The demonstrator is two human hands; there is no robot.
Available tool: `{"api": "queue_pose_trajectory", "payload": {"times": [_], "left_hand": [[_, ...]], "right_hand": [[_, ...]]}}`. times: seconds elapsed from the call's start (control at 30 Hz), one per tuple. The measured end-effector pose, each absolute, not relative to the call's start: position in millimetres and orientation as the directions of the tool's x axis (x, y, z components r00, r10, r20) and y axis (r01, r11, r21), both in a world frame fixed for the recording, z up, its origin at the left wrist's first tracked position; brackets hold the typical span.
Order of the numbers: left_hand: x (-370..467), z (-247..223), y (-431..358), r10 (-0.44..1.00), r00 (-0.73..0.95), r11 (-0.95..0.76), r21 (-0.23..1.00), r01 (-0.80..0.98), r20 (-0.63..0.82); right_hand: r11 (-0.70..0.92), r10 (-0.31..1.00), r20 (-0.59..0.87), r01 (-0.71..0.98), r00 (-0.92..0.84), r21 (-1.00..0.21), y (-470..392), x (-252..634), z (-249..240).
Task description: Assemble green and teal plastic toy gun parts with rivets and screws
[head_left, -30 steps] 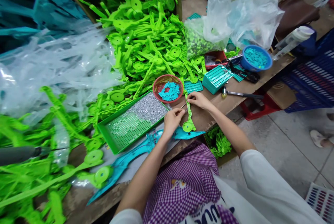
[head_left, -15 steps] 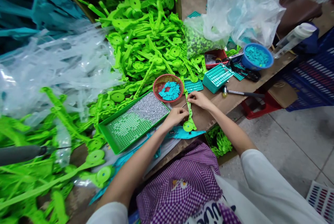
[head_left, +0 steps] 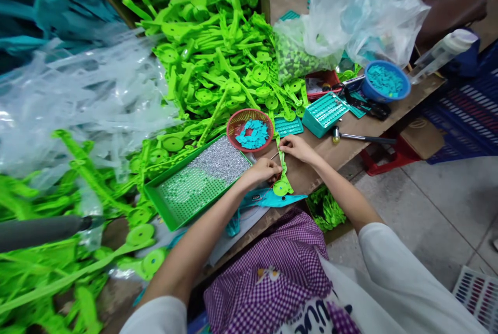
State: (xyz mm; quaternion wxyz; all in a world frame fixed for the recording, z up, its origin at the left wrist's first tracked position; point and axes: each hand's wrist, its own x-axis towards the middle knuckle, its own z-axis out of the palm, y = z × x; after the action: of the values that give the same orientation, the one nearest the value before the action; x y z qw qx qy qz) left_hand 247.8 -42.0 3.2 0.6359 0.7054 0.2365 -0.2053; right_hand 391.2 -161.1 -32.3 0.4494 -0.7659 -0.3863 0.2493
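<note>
A long bright green plastic part (head_left: 280, 188) with a round disc at its near end lies between my hands at the table's front. My right hand (head_left: 298, 148) is closed, its fingertips pinched on the far stretch of this part. Closed at the part's left side is my left hand (head_left: 263, 171); its fingers hide what they pinch. A thin dark rod (head_left: 275, 155) spans the small gap between the two hands. Under my left wrist lies a teal plastic part (head_left: 272, 198). A green perforated tray (head_left: 182, 224) of small silvery pieces sits left of my hands.
A red basket (head_left: 230, 134) of turquoise pieces stands just beyond my hands. Green parts (head_left: 229, 59) are heaped behind it. To the right are a teal box (head_left: 324, 116), a hammer (head_left: 361, 138) and a blue bowl (head_left: 406, 90). A grey-handled tool (head_left: 39, 231) hangs at left.
My hands keep almost the same place and grip. The teal part under my left forearm has shifted, and the grey-handled tool appears slightly further right.
</note>
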Motion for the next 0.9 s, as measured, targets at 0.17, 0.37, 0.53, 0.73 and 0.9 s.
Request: {"api": "queue_pose_trajectory", "payload": {"times": [0.17,0.37,0.53,0.73,0.9], "left_hand": [[247,-7,-47,0.149,0.805,-0.027,0.812,0.584,-0.574],[241,-11,-52,0.209,0.816,0.015,0.836,0.548,-0.539],[238,-9,-52,0.296,0.865,-0.077,0.893,0.443,-0.404],[242,0,-56,0.256,0.802,0.205,0.841,0.501,-0.540],[245,-3,-56,0.261,0.796,0.122,0.836,0.535,-0.547]], "right_hand": [[-0.319,0.805,-0.049,0.361,0.591,-0.877,-161,390,-31],[-0.317,0.807,-0.052,0.358,0.589,-0.878,-161,391,-33],[-0.310,0.807,-0.037,0.370,0.589,-0.876,-160,392,-34],[-0.314,0.817,-0.058,0.358,0.574,-0.880,-160,393,-34],[-0.314,0.814,-0.057,0.355,0.579,-0.881,-160,393,-33]]}}
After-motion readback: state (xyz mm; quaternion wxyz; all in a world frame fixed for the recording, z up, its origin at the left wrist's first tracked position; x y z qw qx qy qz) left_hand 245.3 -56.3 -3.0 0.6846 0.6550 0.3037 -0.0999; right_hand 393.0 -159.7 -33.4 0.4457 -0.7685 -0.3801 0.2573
